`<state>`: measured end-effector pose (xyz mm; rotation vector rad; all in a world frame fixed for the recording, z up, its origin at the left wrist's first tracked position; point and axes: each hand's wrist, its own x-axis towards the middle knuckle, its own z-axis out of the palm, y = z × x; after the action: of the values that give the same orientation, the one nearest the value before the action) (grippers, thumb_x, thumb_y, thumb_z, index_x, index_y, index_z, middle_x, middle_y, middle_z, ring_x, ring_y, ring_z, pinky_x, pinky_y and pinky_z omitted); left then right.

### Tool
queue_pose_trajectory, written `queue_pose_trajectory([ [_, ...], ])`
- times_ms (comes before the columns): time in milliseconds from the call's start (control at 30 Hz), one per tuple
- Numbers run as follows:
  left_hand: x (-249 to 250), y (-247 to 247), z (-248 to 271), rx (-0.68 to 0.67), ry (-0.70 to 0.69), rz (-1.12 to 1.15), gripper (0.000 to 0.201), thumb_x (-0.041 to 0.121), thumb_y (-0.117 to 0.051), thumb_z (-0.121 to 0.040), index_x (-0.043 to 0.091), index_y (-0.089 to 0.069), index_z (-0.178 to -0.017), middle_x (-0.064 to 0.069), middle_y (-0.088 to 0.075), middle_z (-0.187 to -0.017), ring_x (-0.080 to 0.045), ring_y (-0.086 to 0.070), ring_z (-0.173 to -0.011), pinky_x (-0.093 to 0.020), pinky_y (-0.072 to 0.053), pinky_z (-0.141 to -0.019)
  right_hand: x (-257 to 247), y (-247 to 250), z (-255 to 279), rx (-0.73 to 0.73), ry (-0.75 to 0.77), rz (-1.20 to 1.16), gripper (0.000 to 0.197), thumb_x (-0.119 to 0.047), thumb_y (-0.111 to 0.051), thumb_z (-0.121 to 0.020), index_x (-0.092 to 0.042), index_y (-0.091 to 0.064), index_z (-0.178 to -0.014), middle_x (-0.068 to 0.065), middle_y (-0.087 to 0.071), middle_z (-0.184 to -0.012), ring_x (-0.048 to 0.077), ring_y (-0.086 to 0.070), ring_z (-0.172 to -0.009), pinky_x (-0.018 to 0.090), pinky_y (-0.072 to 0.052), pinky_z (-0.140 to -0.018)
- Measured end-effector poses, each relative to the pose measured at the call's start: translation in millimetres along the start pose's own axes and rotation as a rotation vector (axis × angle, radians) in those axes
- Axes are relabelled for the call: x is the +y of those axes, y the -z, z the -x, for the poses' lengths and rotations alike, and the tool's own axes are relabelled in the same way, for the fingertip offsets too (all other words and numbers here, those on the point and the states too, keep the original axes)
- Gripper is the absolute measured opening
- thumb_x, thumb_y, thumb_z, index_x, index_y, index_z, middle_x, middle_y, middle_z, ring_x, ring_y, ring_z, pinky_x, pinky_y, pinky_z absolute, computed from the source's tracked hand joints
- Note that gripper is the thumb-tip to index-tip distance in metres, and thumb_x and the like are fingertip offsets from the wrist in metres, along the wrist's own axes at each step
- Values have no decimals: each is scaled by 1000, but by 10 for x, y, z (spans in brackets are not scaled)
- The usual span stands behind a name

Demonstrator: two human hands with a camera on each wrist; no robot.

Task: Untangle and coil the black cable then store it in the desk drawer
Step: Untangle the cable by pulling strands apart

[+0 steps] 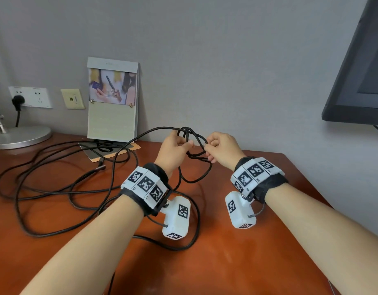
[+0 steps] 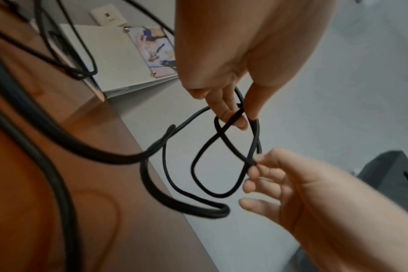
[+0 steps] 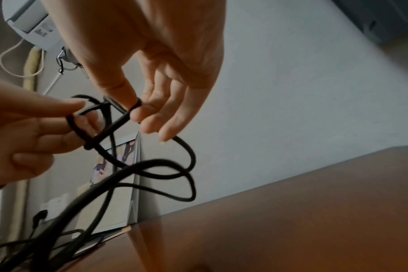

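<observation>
**deskguy:** Thin, round, matte black cable (image 1: 111, 184). The knotted loops are held up over the glossy reddish wood desk (image 1: 237, 252), and the rest sprawls in loose curves on its left half.

**cablenerd:** Left hand (image 1: 173, 152) pinches one loop between thumb and finger, and the right hand (image 1: 222, 149) pinches the crossing. There's bare desk on the right, and a grey wall (image 1: 226, 60) close behind.

bare desk (image 1: 258, 241) on the right, cable (image 1: 56, 188) loops sprawled left, card stand (image 1: 112, 122) behind

Head view looks down from above — wrist views close, sharing the cable knot (image 2: 224, 147).
</observation>
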<state>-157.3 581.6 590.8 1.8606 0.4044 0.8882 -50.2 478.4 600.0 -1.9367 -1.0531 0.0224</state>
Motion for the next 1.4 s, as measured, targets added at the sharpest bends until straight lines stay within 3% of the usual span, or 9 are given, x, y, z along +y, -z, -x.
queue_pose_trajectory([
  [133, -48, 70, -6, 59, 70, 181, 22, 5, -50, -94, 25, -44, -88, -2, -64, -81, -17, -54, -87, -32, -40, -88, 187, 125, -30, 73, 13, 130, 5, -13, -57, -85, -13, -60, -90, 0, -60, -72, 27, -63, -75, 47, -56, -74],
  [267, -74, 50, 22, 27, 91, 190, 29, 5, -49, -95, 5, -45, -125, 3, -63, -73, -7, -57, -72, -32, -44, -93, 291, 121, 15, 100, 38, 64, 4, -10, -56, -88, -10, -59, -91, -2, -56, -72, 24, -63, -72, 36, -58, -66],
  [400, -52, 7, 2, 40, 100, 184, 18, 2, -48, -93, -3, -52, -110, 1, -65, -71, -8, -58, -70, -43, -41, -103, 294, 58, -5, 143, -23, -188, 6, -5, -53, -92, -10, -53, -92, 0, -52, -82, 18, -62, -73, 29, -58, -68],
  [567, -75, 52, -2, -3, 89, 159, 18, 3, -42, -96, 8, -58, -90, 2, -62, -70, -6, -52, -66, -29, -41, -90, 243, 82, -56, 167, -54, -454, 19, -4, -42, -97, -18, -45, -85, 3, -63, -80, 17, -65, -83, 30, -55, -80],
  [733, -70, 71, 14, -29, 124, 276, 31, 4, -40, -98, 11, -54, -72, -1, -55, -71, -7, -44, -62, -6, -36, -49, 273, 105, -96, 189, -51, -356, 17, -6, -41, -97, -18, -45, -87, -2, -59, -66, 17, -63, -70, 37, -51, -79],
  [867, -77, 60, 11, -48, 117, 273, 33, 7, -43, -98, 11, -52, -67, 0, -51, -69, -9, -41, -61, -10, -34, -49, 337, 84, -117, 245, -61, -217, 14, -5, -40, -96, -17, -46, -95, -3, -61, -68, 21, -63, -77, 39, -50, -85],
  [1033, 12, 61, 51, -97, 64, 268, 35, 11, -42, -99, 12, -46, -64, 3, -46, -65, -1, -38, -50, -10, -33, -52, 389, 59, -93, 266, -65, 125, 28, -15, -38, -100, -3, -52, -120, 15, -55, -116, 30, -56, -104, 36, -43, -90],
  [1267, -30, 108, 33, 1, 113, 315, 37, 12, -40, -100, 12, -44, -64, 1, -45, -67, -5, -42, -57, -5, -38, -55, 449, 107, -133, 321, -226, -457, 32, 1, -31, -95, -9, -55, -78, 13, -65, -76, 30, -66, -77, 41, -54, -81],
  [1400, -87, 148, 50, 39, 114, 404, 29, 6, -37, -101, 11, -45, -73, -4, -46, -68, 5, -46, -44, -3, -39, -52, 442, 260, -61, 180, -185, -444, 30, -6, -32, -100, -8, -57, -85, 11, -62, -71, 24, -63, -67, 41, -56, -79],
])
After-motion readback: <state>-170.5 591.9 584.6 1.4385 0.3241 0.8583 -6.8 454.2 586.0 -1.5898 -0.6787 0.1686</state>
